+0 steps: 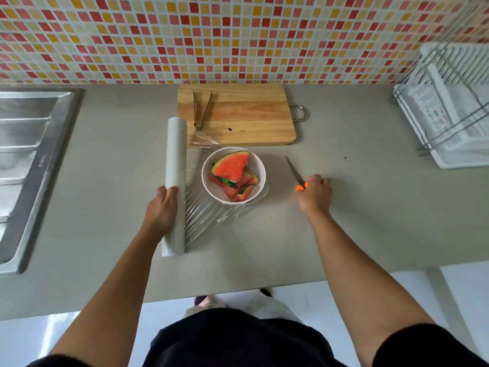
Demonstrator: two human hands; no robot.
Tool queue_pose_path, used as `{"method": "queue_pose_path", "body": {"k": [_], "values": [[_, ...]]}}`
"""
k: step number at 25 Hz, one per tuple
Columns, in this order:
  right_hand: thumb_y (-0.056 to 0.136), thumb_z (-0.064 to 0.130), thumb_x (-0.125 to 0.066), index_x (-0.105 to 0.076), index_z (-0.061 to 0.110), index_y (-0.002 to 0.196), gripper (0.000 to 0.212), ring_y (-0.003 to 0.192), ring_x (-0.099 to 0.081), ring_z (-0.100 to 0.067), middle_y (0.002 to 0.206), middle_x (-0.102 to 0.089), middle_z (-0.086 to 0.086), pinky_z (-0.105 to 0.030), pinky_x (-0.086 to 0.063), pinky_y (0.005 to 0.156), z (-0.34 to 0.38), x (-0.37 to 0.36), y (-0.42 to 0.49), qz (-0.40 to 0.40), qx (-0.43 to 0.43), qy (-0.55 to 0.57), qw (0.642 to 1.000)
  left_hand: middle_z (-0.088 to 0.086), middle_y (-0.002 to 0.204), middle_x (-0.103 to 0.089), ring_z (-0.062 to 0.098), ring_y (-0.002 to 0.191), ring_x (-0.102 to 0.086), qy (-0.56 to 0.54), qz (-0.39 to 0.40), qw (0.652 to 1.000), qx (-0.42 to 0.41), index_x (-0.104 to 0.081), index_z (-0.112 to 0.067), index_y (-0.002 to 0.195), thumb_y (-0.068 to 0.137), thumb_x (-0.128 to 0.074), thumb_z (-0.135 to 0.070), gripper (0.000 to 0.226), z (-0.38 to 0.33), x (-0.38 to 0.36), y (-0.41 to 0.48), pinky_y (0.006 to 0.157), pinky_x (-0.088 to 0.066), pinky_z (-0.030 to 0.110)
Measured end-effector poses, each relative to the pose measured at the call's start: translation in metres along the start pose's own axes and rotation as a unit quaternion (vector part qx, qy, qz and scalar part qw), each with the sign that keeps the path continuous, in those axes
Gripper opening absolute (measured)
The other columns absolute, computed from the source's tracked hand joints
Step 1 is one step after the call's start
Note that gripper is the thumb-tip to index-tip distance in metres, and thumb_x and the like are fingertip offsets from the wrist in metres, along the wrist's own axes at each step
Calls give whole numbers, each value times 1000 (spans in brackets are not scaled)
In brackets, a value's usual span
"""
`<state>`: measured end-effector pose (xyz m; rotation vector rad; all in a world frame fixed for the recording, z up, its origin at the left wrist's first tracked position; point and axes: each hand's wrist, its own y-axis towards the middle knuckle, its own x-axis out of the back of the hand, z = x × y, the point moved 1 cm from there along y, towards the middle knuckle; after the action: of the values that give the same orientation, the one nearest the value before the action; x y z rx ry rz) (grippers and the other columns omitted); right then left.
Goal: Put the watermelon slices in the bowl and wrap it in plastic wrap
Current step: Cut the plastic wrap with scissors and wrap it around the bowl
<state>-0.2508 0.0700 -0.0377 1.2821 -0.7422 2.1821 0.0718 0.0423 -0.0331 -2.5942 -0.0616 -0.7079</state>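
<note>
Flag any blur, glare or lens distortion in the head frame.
Head view: wide-angle bend curves the tiled wall and the counter edge; the right hand on the knife looks motion-smeared, while the left hand on the plastic wrap roll is sharper; streaky highlights on the pulled film beside the bowl; shadows soft, sink sheen mild.

Left hand (161,207) around wrap roll (174,152), right hand (315,194) around orange-handled knife (293,169), bowl (260,168) of watermelon slices (232,168) between.
</note>
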Motion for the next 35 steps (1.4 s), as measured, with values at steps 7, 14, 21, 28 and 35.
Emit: {"method": "queue_pose_path", "body": {"k": [7, 14, 21, 28, 35], "values": [[89, 9, -49, -44, 1, 120, 33, 111, -47, -42, 119, -49, -28, -39, -40, 90, 0, 4, -1, 39, 42, -117, 991, 7, 90, -52, 29, 84, -48, 2, 9, 1000, -1, -48, -11, 101, 84, -32, -46, 42, 2, -1, -1, 69, -37, 37], [86, -1, -44, -38, 9, 133, 49, 87, -50, -32, 118, -41, -22, -20, -31, 72, 35, 7, -47, 1, 108, 125, 986, -2, 87, -53, 16, 76, -51, -15, 38, 999, -6, -46, -16, 106, 73, -38, -49, 48, 4, 3, 0, 60, -38, 32], [88, 17, -57, -53, 16, 121, 34, 81, -58, -13, 90, -60, -1, -13, -45, 73, 78, -11, -127, 69, 144, 351, 922, 4, 97, -53, 24, 88, -56, -16, 36, 997, -68, -32, -13, 103, 79, -61, -40, 46, 7, 4, 2, 73, -45, 36], [84, 26, -64, -57, 29, 106, 23, 66, -57, 8, 74, -62, 16, -7, -41, 66, 80, -36, -189, 179, 161, 362, 900, 8, 102, -54, 25, 88, -54, -11, 26, 996, -83, -36, -10, 112, 89, -55, -38, 41, 7, 3, 2, 74, -44, 34], [81, 35, -65, -54, 29, 104, 26, 73, -61, -7, 84, -67, 3, -23, -47, 74, 52, -49, -234, 250, 130, 375, 883, 8, 103, -53, 23, 87, -53, -9, 29, 996, -88, -37, -10, 111, 87, -54, -41, 42, 8, 6, 1, 72, -42, 32]]}}
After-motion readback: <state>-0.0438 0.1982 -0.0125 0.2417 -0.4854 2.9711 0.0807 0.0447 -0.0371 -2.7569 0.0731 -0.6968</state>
